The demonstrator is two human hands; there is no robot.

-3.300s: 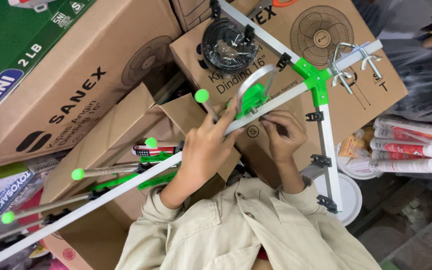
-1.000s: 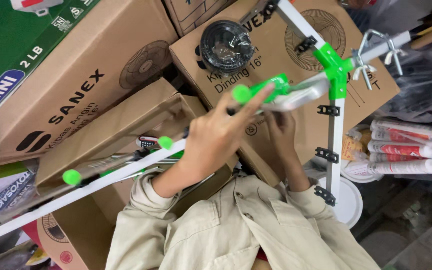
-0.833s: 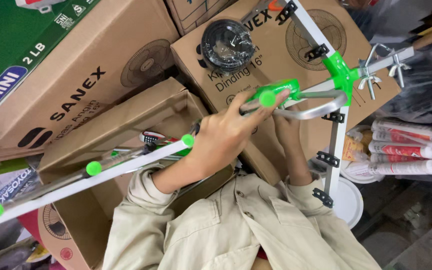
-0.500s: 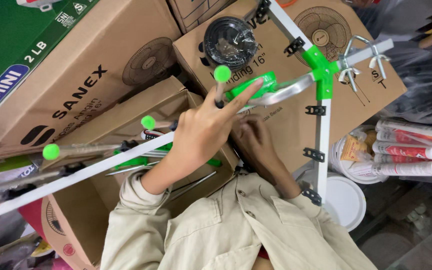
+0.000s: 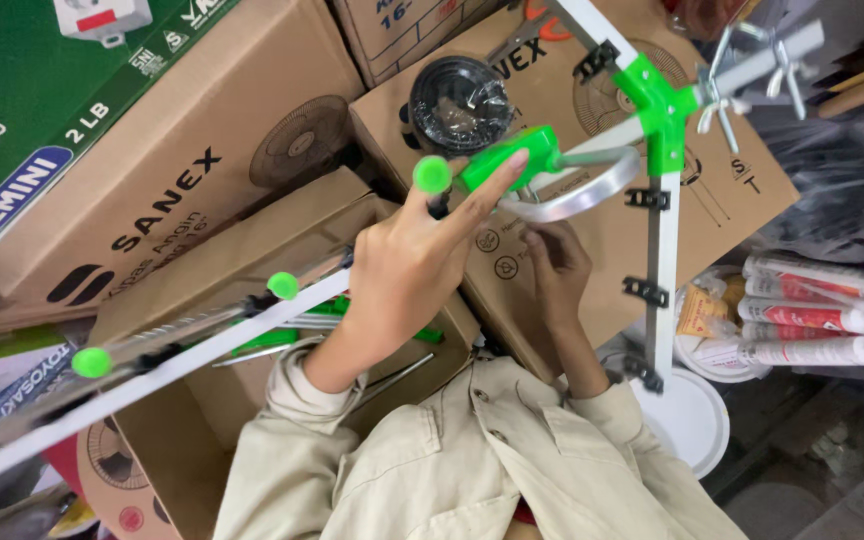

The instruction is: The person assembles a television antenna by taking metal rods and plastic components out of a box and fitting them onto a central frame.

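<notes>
Among cartons point(image 5: 182, 180), hands point(image 5: 407, 265) perhaps on rack point(image 5: 662, 110).

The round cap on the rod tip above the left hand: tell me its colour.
Bright green. The round cap shows best in the head view, just above the left hand, matching the green joint.

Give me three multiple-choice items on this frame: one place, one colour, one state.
1. Round black part sits where? A) in an open box B) on the cardboard box above the left hand C) on a white lid
2. Ball tips colour? A) red B) green C) black
3. Left hand state? A) grips the green fitting B) hangs free C) flat on a box
Key: B, it lies on the box top; B, all three are green; A, fingers close on the fitting.
</notes>
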